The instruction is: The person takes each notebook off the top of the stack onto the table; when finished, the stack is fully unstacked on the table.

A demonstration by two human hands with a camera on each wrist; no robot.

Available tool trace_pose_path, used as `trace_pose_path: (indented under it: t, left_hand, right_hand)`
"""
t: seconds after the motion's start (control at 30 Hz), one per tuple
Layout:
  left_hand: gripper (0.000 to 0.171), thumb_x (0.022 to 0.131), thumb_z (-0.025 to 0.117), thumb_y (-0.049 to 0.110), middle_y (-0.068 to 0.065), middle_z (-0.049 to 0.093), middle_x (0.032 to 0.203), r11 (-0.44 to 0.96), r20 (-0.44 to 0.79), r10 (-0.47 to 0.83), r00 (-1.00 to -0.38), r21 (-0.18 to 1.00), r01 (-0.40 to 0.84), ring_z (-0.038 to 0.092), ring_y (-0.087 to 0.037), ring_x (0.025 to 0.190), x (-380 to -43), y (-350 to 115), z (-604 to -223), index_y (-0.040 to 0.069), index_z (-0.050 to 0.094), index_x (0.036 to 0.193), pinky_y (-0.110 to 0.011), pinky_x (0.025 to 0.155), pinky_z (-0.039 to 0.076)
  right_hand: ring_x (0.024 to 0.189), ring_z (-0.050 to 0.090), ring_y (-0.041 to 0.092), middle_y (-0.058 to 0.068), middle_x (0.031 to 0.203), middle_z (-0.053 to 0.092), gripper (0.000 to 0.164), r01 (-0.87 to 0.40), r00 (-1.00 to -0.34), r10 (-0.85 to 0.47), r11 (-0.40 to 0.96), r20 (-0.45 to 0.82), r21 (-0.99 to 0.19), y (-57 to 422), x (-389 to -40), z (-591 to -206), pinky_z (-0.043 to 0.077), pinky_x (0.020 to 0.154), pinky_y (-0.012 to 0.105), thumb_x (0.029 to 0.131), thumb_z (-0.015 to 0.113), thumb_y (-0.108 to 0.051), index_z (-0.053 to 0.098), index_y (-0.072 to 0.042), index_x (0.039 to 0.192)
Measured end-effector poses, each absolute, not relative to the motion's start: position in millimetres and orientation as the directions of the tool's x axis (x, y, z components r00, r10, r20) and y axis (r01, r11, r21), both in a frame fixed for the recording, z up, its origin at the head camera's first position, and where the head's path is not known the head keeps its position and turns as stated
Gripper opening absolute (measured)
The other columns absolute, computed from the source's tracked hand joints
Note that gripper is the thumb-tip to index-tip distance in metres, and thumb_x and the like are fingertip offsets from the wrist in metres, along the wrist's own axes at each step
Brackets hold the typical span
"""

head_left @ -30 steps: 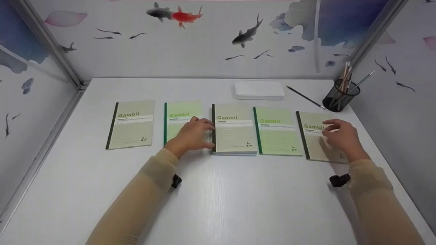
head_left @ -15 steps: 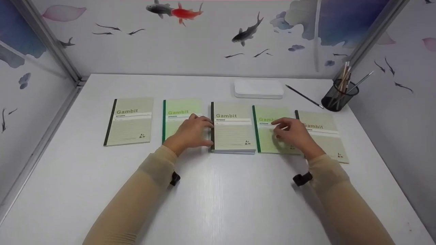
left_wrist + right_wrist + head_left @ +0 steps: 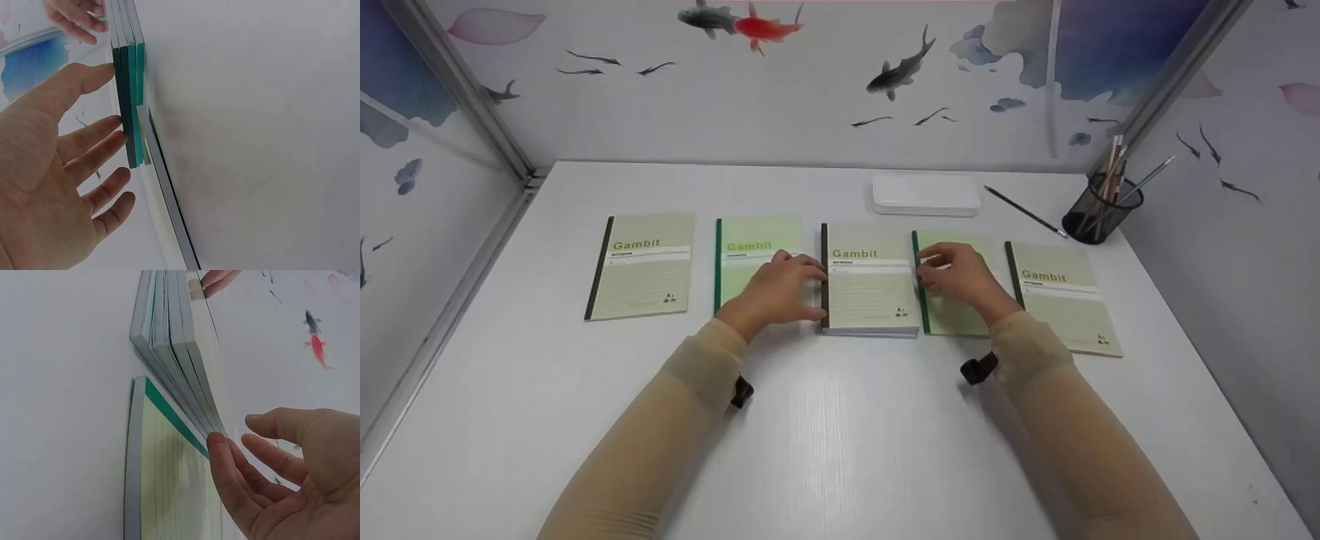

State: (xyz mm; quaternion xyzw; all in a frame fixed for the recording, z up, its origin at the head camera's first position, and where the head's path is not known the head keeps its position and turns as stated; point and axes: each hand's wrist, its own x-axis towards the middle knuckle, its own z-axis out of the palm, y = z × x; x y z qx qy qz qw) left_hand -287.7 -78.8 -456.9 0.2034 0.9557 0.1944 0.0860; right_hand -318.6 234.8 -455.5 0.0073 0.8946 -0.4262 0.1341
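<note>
A stack of several notebooks (image 3: 870,296), a beige one on top, lies mid-table; dark and green spines (image 3: 132,101) show from its left side. My left hand (image 3: 776,289) has its thumb and fingertips at those spines, fingers spread and loosely bent, overlapping a green notebook (image 3: 746,232) beneath it. On the stack's other side, my right hand (image 3: 964,276) hovers over a second green notebook (image 3: 956,319), fingers slightly bent and holding nothing. Its fingertips come right up to the page edges of the stack (image 3: 174,332) in the right wrist view.
Single beige notebooks lie at the far left (image 3: 641,281) and far right (image 3: 1065,319) of the row. Behind stand a flat white case (image 3: 926,195), a loose pencil (image 3: 1026,211) and a black mesh pencil cup (image 3: 1099,214). Printed wall panels (image 3: 780,97) enclose the table.
My right hand has moved left, from the far right notebook across to the green one beside the stack. The left hand keeps its place at the stack's spines.
</note>
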Motion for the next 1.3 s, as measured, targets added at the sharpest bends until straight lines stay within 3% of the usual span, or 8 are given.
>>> trace_pose_path:
  t: [0.3,0.67,0.97,1.3]
  left_hand:
    - [0.062,0.084,0.085,0.042,0.001,0.055,0.150,0.847,-0.106,0.415,-0.904,0.406,0.342,0.043,-0.027,0.135,-287.6,-76.5,-453.4,0.016,0.067,0.138,-0.045,0.116,0.040]
    - [0.061,0.084,0.085,0.042,0.001,0.056,0.150,0.850,-0.108,0.406,-0.907,0.410,0.332,0.043,-0.026,0.137,-287.1,-75.6,-453.6,0.017,0.068,0.137,-0.046,0.119,0.039]
    - [0.060,0.084,0.085,0.042,0.001,0.058,0.148,0.853,-0.100,0.414,-0.905,0.390,0.347,0.044,-0.026,0.135,-287.2,-75.6,-453.8,0.016,0.069,0.135,-0.046,0.116,0.040]
    - [0.061,0.084,0.084,0.042,0.004,0.056,0.150,0.861,-0.110,0.383,-0.917,0.402,0.311,0.043,-0.024,0.135,-284.4,-73.3,-454.9,0.018,0.067,0.138,-0.045,0.118,0.039]
  right_hand:
    - [0.099,0.072,0.022,0.014,0.127,0.064,0.041,0.149,-0.963,-0.084,0.630,-0.258,-0.763,220.6,-332.6,-455.0,0.061,0.086,0.033,0.097,0.070,-0.020,0.063,-0.011,0.136]
    - [0.084,0.072,0.017,0.014,0.124,0.067,0.056,0.172,-0.951,-0.062,0.710,-0.304,-0.683,213.6,-342.2,-453.4,0.059,0.077,0.028,0.090,0.081,-0.026,0.061,-0.008,0.138]
    - [0.089,0.075,0.018,0.016,0.124,0.068,0.055,0.195,-0.934,-0.082,0.699,-0.348,-0.688,218.3,-346.5,-455.6,0.061,0.081,0.028,0.090,0.081,-0.022,0.063,-0.005,0.138]
    - [0.090,0.073,0.018,0.015,0.125,0.068,0.051,0.228,-0.934,-0.067,0.645,-0.352,-0.729,221.5,-347.4,-461.6,0.062,0.080,0.028,0.090,0.081,-0.016,0.064,-0.008,0.137]
